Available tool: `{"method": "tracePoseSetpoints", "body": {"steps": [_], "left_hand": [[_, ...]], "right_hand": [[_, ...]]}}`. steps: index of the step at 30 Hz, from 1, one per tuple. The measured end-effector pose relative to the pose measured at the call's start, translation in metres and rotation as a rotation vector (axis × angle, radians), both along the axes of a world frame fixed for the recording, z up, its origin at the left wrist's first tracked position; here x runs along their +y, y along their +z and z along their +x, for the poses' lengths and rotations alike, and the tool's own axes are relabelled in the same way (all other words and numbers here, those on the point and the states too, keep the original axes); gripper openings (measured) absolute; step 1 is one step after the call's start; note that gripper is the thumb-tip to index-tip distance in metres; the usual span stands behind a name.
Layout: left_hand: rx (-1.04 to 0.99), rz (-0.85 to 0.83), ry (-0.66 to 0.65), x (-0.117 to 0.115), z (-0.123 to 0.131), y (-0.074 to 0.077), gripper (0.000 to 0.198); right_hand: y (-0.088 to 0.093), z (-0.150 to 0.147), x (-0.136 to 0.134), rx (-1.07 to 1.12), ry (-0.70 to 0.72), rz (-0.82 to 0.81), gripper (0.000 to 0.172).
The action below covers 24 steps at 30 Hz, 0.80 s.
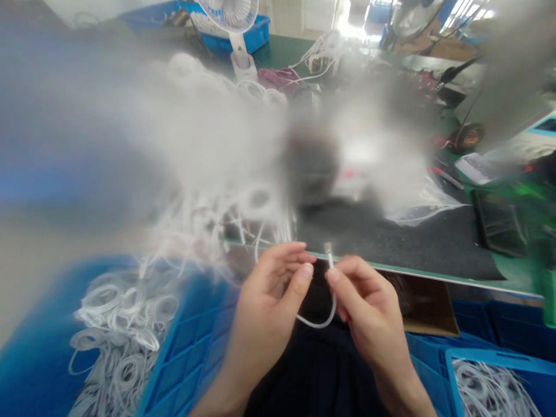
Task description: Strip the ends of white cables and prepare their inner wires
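A white cable [319, 325] hangs in a loop between my two hands, just in front of the workbench's edge. My right hand [367, 295] pinches it near its end, and the small connector [328, 248] points upward above the fingertips. My left hand [278, 289] is curved, with a gap between thumb and fingers; the cable passes behind it and comes out near its fingertips. Whether those fingers touch the cable is hidden. More white cables [208, 226] are heaped on the bench beyond my left hand, partly blurred.
A blue crate [174, 353] of coiled white cables is at the lower left, another blue crate [452, 382] at the lower right. On the bench are a black mat [443, 243], a plastic bag [412, 208] and a white fan [241, 52]. Blur covers the middle and upper left.
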State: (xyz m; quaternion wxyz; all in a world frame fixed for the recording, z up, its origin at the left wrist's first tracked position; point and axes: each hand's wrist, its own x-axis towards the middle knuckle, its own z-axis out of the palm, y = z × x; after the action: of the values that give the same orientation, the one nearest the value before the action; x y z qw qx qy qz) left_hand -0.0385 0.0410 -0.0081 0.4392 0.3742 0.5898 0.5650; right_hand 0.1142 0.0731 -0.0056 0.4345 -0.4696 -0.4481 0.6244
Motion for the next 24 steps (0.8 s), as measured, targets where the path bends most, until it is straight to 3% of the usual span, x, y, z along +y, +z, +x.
{"method": "tracePoseSetpoints", "body": {"steps": [4,8,12,18,24], "left_hand": [[-0.097,0.011,-0.046,0.005,0.015,0.006,0.026],[-0.126,0.028,-0.011,0.006,0.024,0.007,0.02],[-0.165,0.008,-0.018,0.006,0.025,0.005,0.016],[-0.248,-0.022,-0.055,0.004,0.024,0.0,0.017],[-0.374,0.012,-0.102,0.006,0.022,0.0,0.001]], "right_hand": [[0.009,0.002,-0.01,-0.112,-0.01,0.085,0.023],[0.01,0.001,-0.015,-0.26,-0.043,0.227,0.019],[0.012,0.001,-0.018,-0.352,-0.077,0.319,0.017],[0.012,0.004,-0.02,-0.393,-0.083,0.322,0.017],[0.006,0.002,-0.026,-0.524,-0.131,0.506,0.017]]}}
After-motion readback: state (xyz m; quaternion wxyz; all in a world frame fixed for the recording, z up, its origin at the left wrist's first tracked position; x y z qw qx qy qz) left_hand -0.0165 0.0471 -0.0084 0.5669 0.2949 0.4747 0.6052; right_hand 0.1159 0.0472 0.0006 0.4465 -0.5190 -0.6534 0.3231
